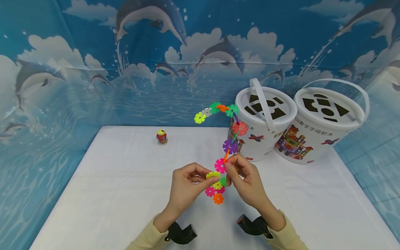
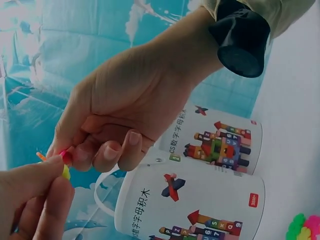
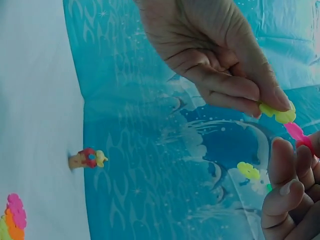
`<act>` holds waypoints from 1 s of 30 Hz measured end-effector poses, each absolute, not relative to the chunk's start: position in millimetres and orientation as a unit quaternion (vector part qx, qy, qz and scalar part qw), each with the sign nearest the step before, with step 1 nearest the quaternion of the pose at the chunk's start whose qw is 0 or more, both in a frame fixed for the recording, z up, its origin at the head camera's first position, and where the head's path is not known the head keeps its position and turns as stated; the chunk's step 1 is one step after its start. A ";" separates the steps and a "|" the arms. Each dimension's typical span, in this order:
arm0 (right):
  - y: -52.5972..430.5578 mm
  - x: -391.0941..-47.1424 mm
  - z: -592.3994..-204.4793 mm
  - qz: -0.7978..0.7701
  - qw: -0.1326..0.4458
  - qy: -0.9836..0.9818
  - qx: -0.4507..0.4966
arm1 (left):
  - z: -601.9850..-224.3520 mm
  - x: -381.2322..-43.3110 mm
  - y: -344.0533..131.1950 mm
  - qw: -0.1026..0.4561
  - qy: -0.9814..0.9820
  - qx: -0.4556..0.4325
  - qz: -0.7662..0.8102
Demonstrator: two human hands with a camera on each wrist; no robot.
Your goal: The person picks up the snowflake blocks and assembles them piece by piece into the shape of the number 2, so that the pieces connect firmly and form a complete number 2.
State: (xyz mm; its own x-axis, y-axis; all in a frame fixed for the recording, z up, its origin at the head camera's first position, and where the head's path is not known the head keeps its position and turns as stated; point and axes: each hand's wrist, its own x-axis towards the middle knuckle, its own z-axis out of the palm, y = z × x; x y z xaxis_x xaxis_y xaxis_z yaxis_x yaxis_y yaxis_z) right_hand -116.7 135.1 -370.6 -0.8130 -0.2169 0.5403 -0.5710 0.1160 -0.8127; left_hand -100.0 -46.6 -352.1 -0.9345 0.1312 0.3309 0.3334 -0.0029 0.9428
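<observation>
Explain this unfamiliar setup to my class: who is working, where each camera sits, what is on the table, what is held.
There is no machine, just a person's bare left hand and right hand. The widest picture is from a camera on the head, looking forward and down; the others are from cameras on the left and right wrists. On the white table stand a small toy figure and two lidded buckets; a cluster of colourful discs lies below the hands. The left hand pinches a yellow disc. The right hand pinches a pink disc towards the near end of a chain of notched discs. Whether these two are joined, I cannot tell.
</observation>
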 end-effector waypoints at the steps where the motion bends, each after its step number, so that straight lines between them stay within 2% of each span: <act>1: 134.3 -116.7 -371.0 0.604 0.155 -0.733 0.272 | -350.7 -98.9 -46.1 0.091 -0.703 -0.171 -0.684; 7: 130.4 -116.4 -372.4 0.590 0.178 -0.738 0.276 | -349.1 -96.4 -43.5 0.202 -0.711 -0.221 -0.636; 14: 126.7 -115.5 -376.0 0.587 0.189 -0.735 0.281 | -376.3 -105.8 -43.3 0.245 -0.716 -0.236 -0.609; 19: 125.6 -116.4 -379.9 0.549 0.219 -0.753 0.290 | -388.2 -110.3 -45.2 0.305 -0.718 -0.270 -0.565; 23: 125.3 -116.8 -378.7 0.515 0.239 -0.771 0.288 | -390.4 -111.8 -45.8 0.328 -0.711 -0.300 -0.545; 30: 130.0 -117.2 -373.8 0.561 0.186 -0.759 0.273 | -390.9 -113.1 -43.7 0.326 -0.684 -0.354 -0.548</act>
State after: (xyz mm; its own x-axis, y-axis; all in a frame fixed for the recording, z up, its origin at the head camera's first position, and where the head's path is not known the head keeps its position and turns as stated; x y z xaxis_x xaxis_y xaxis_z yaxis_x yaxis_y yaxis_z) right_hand -117.2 130.0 -373.8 -0.7818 -0.2063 0.5884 -0.6231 0.2212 -0.7503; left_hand -113.1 -43.7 -390.9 -0.5366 0.1282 0.8341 0.8419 0.1493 0.5186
